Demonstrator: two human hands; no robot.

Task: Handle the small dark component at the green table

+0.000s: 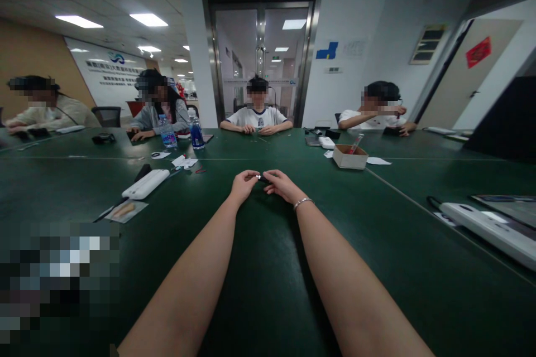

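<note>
Above the green table [268, 268], both hands meet in front of me at a small dark object [263, 179] with a bright silvery end [258, 177]. My left hand [244, 187] is closed, thumb and fingertips pinching the silvery end. From the other side, my right hand [282, 186] pinches the dark part, its remaining fingers curled. A silver bracelet [303, 202] circles my right wrist. The fingers cover most of the object, and it is too small to tell its kind.
Left of my hands lie a white elongated device [146, 184] with a cable, a clear bag [124, 210] and paper scraps [184, 162]. Two bottles [196, 131] stand behind. An open box [350, 157] sits right, beyond a long white device [489, 228]. Several people sit opposite.
</note>
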